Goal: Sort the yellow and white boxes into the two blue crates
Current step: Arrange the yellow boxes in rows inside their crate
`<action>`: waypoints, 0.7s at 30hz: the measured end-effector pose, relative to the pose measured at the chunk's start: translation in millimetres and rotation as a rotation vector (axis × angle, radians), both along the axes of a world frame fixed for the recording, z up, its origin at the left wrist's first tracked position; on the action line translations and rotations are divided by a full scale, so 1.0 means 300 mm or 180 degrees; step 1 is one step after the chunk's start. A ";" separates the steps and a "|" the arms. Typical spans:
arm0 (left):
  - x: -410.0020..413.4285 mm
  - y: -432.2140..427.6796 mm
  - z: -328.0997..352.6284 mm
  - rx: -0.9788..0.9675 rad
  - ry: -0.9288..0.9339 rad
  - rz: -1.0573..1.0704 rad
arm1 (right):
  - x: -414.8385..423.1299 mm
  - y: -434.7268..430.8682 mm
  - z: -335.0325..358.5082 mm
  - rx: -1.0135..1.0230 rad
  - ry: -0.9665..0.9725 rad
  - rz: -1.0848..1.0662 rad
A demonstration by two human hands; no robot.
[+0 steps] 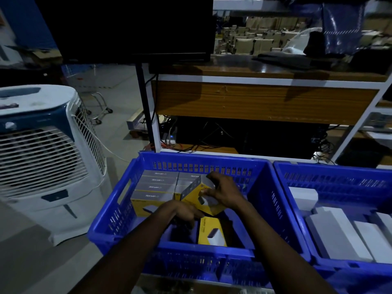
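Both my hands are inside the left blue crate (110, 211). My right hand (224, 193) and my left hand (183, 212) together grip one tilted yellow box (196, 197), held above the crate floor. Several yellow boxes with grey tops (157, 187) stand in rows at the crate's far left. Another yellow box (210, 231) lies flat near the crate's front. The right blue crate (297, 221) holds several white boxes (331, 232).
A white and blue air cooler (46, 149) stands on the floor to the left of the crates. Behind the crates is a white-framed wooden workbench (254, 100) with cables beneath it. A dark monitor (131, 28) hangs above.
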State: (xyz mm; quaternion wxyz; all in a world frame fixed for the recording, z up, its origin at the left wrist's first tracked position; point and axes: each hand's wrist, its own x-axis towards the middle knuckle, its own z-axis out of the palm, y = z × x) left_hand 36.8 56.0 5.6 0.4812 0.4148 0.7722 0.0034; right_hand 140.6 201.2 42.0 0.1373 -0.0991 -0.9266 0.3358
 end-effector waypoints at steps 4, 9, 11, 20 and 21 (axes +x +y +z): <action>0.036 0.026 -0.014 -0.0064 -0.0172 -0.0246 | 0.001 -0.006 0.003 -0.0016 -0.0036 -0.0035; 0.032 0.011 -0.005 0.0048 -0.0212 -0.0395 | -0.001 -0.008 0.001 -0.0130 -0.0196 -0.0040; 0.048 0.012 0.004 0.0081 -0.0251 -0.0405 | -0.001 -0.011 0.006 -0.0134 -0.0276 0.0036; 0.141 0.074 0.013 0.0492 -0.0739 -0.0209 | 0.015 -0.016 0.051 -0.0756 0.0493 -0.0042; 0.147 0.078 0.024 0.0545 -0.0822 -0.0219 | 0.016 -0.018 0.053 -0.0765 0.0462 -0.0045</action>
